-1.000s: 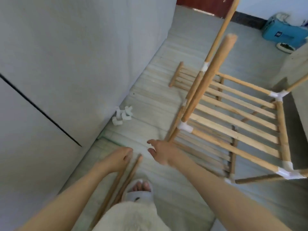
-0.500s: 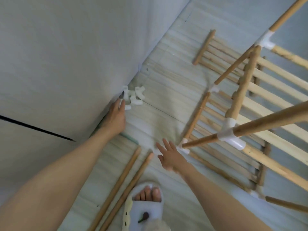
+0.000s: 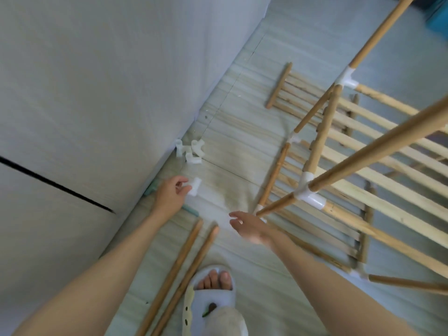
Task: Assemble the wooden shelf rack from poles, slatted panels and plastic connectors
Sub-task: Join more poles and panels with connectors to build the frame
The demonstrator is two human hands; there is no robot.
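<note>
Left hand (image 3: 171,196) is pinching a white connector (image 3: 194,186) mid-frame; spare connectors (image 3: 190,151) are lying just above by the wall (image 3: 97,81). Right hand (image 3: 249,226) is hovering, fingers apart, w/ rack frame (image 3: 308,190) crowding its right. Two poles (image 3: 184,270), slipper (image 3: 213,287) at bottom.

2 poles (image 3: 179,275) left of rack (image 3: 339,180)

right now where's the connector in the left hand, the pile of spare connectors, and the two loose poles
connector in the left hand (image 3: 195,189): head view, on its white tube body beyond the fingertips
pile of spare connectors (image 3: 190,151): head view, middle of the cluster by the wall
two loose poles (image 3: 180,265): head view, mid-shaft of the left pole
</note>
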